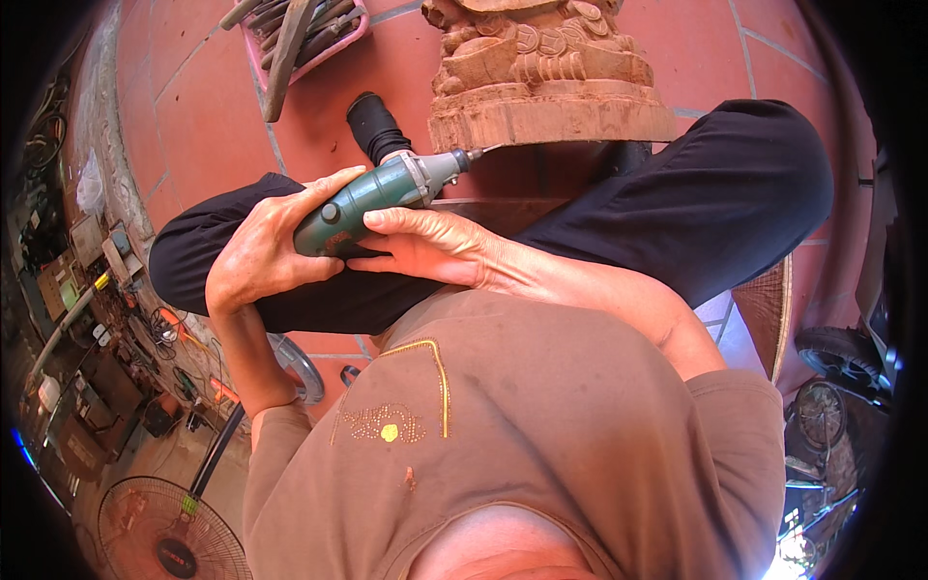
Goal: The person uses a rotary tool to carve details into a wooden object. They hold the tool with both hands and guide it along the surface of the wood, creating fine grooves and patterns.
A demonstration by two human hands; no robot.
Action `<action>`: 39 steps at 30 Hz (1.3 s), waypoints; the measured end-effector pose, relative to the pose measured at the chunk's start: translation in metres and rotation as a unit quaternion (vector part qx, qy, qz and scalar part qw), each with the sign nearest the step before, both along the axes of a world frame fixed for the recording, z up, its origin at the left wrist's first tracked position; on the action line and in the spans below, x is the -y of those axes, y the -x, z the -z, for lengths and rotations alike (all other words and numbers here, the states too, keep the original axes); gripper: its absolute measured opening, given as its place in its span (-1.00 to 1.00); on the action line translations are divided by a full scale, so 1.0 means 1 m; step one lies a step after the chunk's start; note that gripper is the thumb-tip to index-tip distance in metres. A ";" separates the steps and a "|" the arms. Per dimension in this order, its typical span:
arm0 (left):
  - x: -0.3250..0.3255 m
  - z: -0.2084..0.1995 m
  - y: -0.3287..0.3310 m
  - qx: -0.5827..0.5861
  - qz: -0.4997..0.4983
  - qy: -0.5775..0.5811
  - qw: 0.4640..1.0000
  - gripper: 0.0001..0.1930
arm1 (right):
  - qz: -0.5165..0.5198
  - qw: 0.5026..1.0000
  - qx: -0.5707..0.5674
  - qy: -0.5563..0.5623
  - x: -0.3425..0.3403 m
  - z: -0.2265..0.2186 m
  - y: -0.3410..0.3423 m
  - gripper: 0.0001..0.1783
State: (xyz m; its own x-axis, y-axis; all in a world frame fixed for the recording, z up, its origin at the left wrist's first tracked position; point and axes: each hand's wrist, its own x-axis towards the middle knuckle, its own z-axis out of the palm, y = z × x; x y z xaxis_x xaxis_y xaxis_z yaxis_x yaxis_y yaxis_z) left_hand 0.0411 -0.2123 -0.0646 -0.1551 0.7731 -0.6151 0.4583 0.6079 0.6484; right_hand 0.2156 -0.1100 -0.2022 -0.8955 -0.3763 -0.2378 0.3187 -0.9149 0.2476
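A green die grinder (pixel 356 200) with a grey metal nose lies across my lap. My left hand (pixel 269 242) wraps round its rear end, fingers along the top and thumb below. My right hand (pixel 440 246) grips the body from the near side, its thumb resting on the casing; some of its fingers are hidden. A thin bit (pixel 491 148) sticks out of the nose toward the base of a brown wood carving (pixel 551 77), which stands on the floor before my crossed legs. I cannot tell whether the bit touches the wood.
A pink basket (pixel 333 50) full of chisels, with a wooden mallet-like stick (pixel 287 68) across it, sits at the far left. A standing fan (pixel 174 546) is at the near left, beside tools and cords. Wheels (pixel 822 416) stand at the right. Red tiles (pixel 203 116) cover the floor.
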 end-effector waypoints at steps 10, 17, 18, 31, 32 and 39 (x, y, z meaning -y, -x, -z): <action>0.002 0.002 0.001 -0.002 0.002 -0.016 1.000 -0.04 | 0.004 1.000 -0.002 -0.004 -0.002 -0.003 0.002 -0.36; 0.000 0.001 0.000 -0.004 0.003 -0.015 1.000 -0.04 | 0.004 1.000 0.000 -0.003 -0.003 -0.002 0.001 -0.37; 0.000 0.001 0.000 -0.006 0.003 -0.015 1.000 -0.04 | 0.004 1.000 -0.001 -0.001 -0.003 -0.002 0.002 -0.37; -0.003 -0.001 0.001 0.001 -0.002 0.014 1.000 -0.02 | 0.004 1.000 0.008 0.002 -0.004 -0.002 0.004 -0.38; -0.003 -0.001 0.002 0.001 -0.003 0.014 1.000 -0.02 | 0.005 1.000 0.006 0.001 -0.004 -0.002 0.004 -0.38; -0.004 -0.002 0.003 0.008 -0.005 0.030 1.000 -0.02 | 0.011 1.000 -0.002 0.002 -0.004 -0.002 0.004 -0.40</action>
State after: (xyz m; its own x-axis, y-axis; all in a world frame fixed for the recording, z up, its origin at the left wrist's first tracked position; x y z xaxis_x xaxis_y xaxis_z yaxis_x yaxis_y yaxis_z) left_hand 0.0381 -0.2086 -0.0627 -0.1526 0.7331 -0.6627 0.4427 0.6503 0.6174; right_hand 0.2112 -0.1055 -0.2003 -0.9046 -0.3568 -0.2331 0.2986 -0.9209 0.2506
